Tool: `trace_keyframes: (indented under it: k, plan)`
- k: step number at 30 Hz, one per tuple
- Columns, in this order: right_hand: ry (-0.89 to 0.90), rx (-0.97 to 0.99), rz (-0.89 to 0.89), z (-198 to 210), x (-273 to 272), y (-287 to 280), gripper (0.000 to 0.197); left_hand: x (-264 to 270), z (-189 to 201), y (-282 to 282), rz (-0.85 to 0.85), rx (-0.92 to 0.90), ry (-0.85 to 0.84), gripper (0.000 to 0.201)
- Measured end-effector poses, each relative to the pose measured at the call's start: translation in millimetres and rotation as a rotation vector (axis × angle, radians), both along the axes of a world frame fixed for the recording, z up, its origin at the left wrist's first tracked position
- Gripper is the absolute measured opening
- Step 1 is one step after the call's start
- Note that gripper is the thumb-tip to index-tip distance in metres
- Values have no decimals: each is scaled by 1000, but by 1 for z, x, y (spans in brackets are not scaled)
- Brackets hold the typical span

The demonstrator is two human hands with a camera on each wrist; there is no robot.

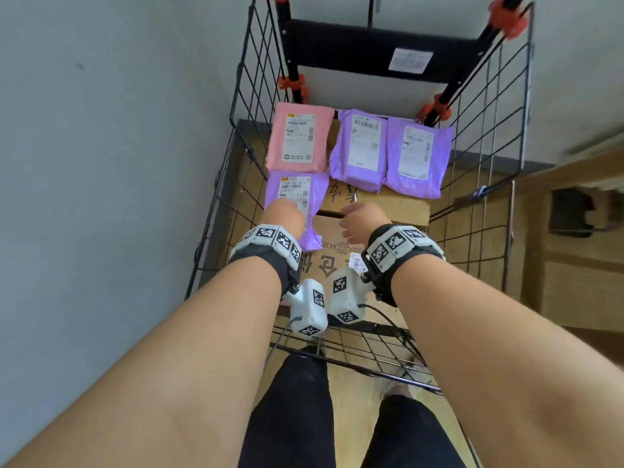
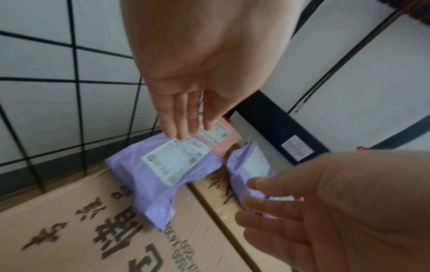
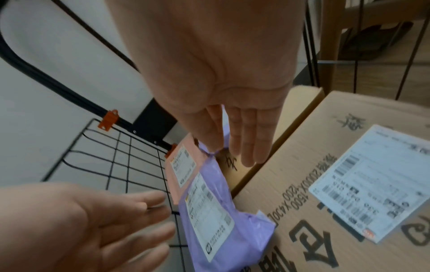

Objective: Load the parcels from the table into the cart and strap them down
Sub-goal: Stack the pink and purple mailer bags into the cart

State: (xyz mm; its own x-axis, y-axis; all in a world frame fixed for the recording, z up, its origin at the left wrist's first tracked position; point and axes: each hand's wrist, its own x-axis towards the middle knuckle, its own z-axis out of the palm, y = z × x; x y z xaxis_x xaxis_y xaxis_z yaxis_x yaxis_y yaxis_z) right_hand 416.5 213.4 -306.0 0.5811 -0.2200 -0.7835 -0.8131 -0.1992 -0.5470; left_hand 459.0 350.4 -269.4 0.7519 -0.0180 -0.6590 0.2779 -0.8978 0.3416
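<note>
Seen from the head camera, the wire cart [image 1: 486, 136] holds flat cardboard boxes [image 1: 378, 204] as its floor load, and four parcels lie on top of them. At about 11 o'clock in the cart sits a pink parcel [image 1: 299, 140]; just beside it toward 12 o'clock is a purple parcel [image 1: 359, 152], and touching that one at about 1 o'clock is another purple parcel [image 1: 417, 160]. A fourth, the near purple parcel [image 1: 297, 204], lies at roughly 9 o'clock against the cart's left wire wall, its far edge meeting the pink one. The left hand [image 1: 282, 214] hangs over this near purple parcel with straight fingers [image 2: 177, 114] spread loosely and gripping nothing; the left wrist view shows the fingertips just above its label, and whether they touch cannot be told. The right hand [image 1: 364, 219] hovers over the bare cardboard at the cart's middle, fingers [image 3: 246, 136] straight and together, palm down, holding nothing. A white shipping label [image 3: 372, 182] is stuck on the near box.
</note>
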Motion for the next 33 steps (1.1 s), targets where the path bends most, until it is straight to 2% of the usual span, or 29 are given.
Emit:
trace_keyframes:
  k: [2,10,13,17,21,24,27,33]
  plan:
    - [-54,-18,-14,22,-9,-18,37,-7,21,-15,49,-104,-87,31]
    - [-265,-150,-60,123,-58,-104,33,-59,108,-104,70,-256,-359,39]
    - [-347,-225,-148,152,-90,-143,31,-85,132,-145,48,-328,-409,37]
    - [-396,-288,-298,176,-148,-206,26,-125,155,-206,-16,-410,-406,38]
    - [-384,-347,-418,188,-211,-268,24,-174,164,-270,-114,-415,-393,39]
    - [-352,-378,-511,191,-262,-308,22,-214,163,-314,-207,-426,-347,35]
    - [-313,-423,-590,195,-311,-340,29,-253,160,-352,-338,-418,-286,35]
    - [-211,-521,-700,188,-389,-385,32,-314,146,-407,-513,-343,-143,31]
